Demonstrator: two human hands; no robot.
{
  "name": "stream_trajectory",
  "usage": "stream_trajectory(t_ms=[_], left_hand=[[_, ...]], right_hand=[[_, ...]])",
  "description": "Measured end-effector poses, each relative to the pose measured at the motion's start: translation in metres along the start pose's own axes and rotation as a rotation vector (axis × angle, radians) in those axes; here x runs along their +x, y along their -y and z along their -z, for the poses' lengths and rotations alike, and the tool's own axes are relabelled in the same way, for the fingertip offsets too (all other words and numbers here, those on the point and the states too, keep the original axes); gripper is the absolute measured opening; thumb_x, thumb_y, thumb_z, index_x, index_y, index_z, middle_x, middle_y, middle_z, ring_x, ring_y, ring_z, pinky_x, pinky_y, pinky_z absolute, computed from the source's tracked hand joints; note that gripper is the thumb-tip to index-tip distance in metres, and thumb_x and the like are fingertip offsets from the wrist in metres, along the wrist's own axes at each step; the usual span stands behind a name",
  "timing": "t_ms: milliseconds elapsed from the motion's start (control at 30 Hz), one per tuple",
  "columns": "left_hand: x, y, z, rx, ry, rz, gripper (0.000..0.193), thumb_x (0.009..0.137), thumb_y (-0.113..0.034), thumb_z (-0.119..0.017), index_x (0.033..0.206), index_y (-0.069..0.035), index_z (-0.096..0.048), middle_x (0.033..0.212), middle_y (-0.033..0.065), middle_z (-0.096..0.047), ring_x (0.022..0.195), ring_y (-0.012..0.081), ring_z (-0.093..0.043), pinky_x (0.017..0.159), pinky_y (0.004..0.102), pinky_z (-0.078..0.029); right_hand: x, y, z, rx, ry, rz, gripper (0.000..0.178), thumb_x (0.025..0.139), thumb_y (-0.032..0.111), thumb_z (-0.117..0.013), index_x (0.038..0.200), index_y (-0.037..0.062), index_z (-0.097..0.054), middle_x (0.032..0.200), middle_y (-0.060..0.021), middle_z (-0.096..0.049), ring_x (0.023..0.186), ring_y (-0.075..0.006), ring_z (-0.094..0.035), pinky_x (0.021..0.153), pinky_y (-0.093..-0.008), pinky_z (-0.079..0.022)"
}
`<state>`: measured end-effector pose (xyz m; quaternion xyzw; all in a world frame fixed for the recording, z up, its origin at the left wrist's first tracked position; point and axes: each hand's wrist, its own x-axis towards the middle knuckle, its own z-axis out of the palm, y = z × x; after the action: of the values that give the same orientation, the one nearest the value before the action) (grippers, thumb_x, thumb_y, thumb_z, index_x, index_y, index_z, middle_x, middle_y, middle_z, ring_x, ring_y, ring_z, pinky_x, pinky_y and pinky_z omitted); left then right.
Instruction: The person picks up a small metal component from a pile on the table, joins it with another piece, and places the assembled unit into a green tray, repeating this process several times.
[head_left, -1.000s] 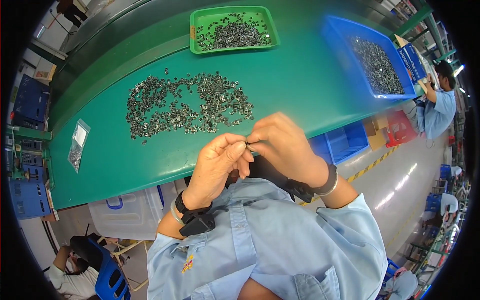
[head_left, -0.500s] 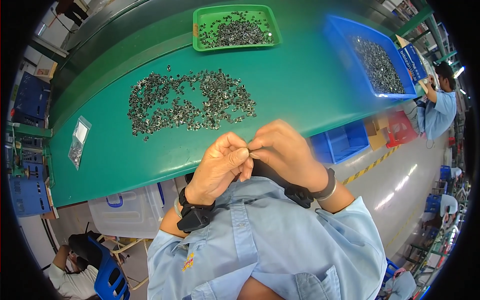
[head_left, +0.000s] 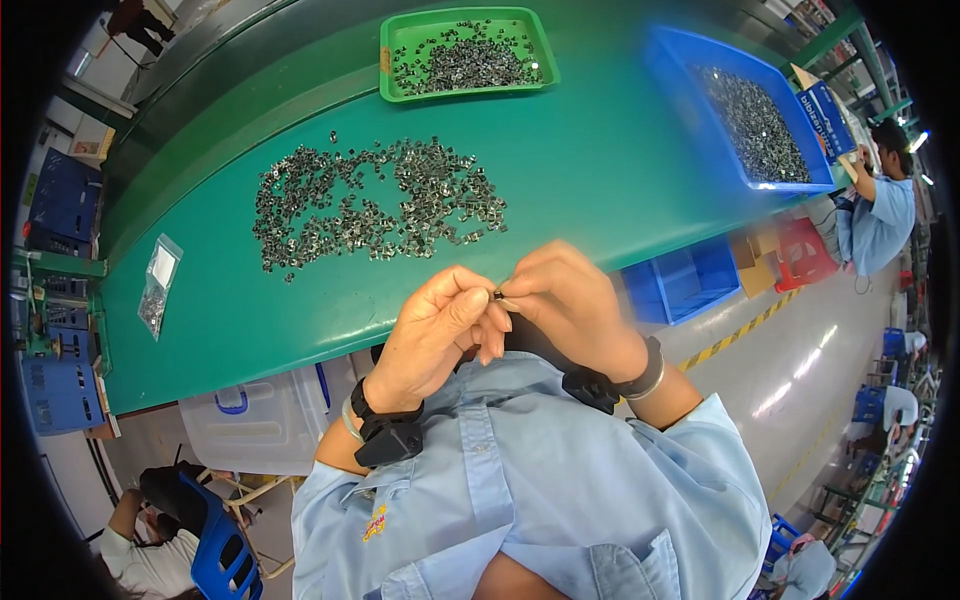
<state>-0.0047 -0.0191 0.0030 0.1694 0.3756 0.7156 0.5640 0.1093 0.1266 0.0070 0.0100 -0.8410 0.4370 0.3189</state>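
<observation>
Between my fingertips sits a small dark metallic part [head_left: 497, 295], too tiny to make out in full. My left hand [head_left: 440, 325] pinches it from one side, thumb against index finger. From the other side my right hand [head_left: 565, 300] closes thumb and fingers on the same part. Both hands are raised just in front of the table's near edge, close to my shirt. Beyond them a spread of small black and silver parts [head_left: 380, 205] lies loose on the green table [head_left: 580, 170].
At the back stands a green tray [head_left: 388, 92] of similar parts; at the right, a blue bin [head_left: 665, 75] holds more. A clear bag [head_left: 160, 280] lies at the left. Below the right edge is a blue crate [head_left: 690, 285]. A co-worker [head_left: 885, 205] sits at the far right.
The dark part now shows more plainly between my fingertips, which have shifted slightly. Both hands stay at nearly the same place.
</observation>
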Motion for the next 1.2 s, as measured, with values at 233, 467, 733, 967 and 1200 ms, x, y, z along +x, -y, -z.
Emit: stream_trajectory(t_ms=[233,467,733,967,1200], left_hand=[[0.01,0.014,0.012,-0.224,0.15,-0.006,0.014,0.094,-0.019,-0.056,0.093,-0.005,-0.051,0.078,0.0086,-0.062,0.06,0.017,-0.058,0.052,0.0268,-0.046],[0.016,0.004,0.014,-0.122,0.126,0.013,0.014,0.094,-0.019,-0.055,0.094,-0.005,-0.051,0.077,0.008,-0.061,0.06,0.0156,-0.057,0.052,0.0269,-0.046],[0.021,-0.007,0.019,-0.1,-0.011,-0.111,0.017,0.097,-0.018,-0.048,0.107,-0.003,-0.048,0.084,0.0099,-0.058,0.06,0.0156,-0.057,0.051,0.0286,-0.046],[0.024,-0.009,0.029,-0.198,0.028,-0.101,0.017,0.097,-0.016,-0.047,0.109,-0.003,-0.048,0.084,0.0106,-0.058,0.06,0.0159,-0.056,0.053,0.0295,-0.047],[0.024,-0.01,0.031,-0.204,0.092,-0.041,0.017,0.096,-0.014,-0.048,0.109,-0.003,-0.049,0.083,0.011,-0.058,0.061,0.0169,-0.056,0.054,0.0304,-0.047]], right_hand=[[0.0,-0.003,-0.002,0.093,0.016,-0.073,0.02,0.073,-0.003,-0.07,0.089,0.0053,-0.061,0.085,-0.0073,-0.059,0.077,-0.0207,-0.058,0.065,-0.0301,-0.047],[0.008,-0.006,0.0,0.081,0.038,-0.09,0.02,0.073,-0.002,-0.071,0.088,0.0051,-0.061,0.083,-0.0075,-0.06,0.077,-0.0212,-0.059,0.064,-0.0304,-0.047],[0.095,-0.045,0.033,-0.056,0.049,-0.225,0.012,0.083,0.01,-0.066,0.092,0.0036,-0.062,0.088,-0.0061,-0.063,0.084,-0.0146,-0.059,0.077,-0.0285,-0.048],[0.167,-0.068,0.056,-0.323,-0.007,-0.091,0.014,0.085,0.013,-0.064,0.095,0.0032,-0.063,0.092,-0.0053,-0.064,0.086,-0.0155,-0.06,0.078,-0.0282,-0.048],[0.098,-0.073,0.035,-0.342,0.373,-0.185,0.013,0.082,0.012,-0.065,0.092,0.0039,-0.064,0.087,-0.0066,-0.061,0.082,-0.0211,-0.061,0.073,-0.0311,-0.048]])
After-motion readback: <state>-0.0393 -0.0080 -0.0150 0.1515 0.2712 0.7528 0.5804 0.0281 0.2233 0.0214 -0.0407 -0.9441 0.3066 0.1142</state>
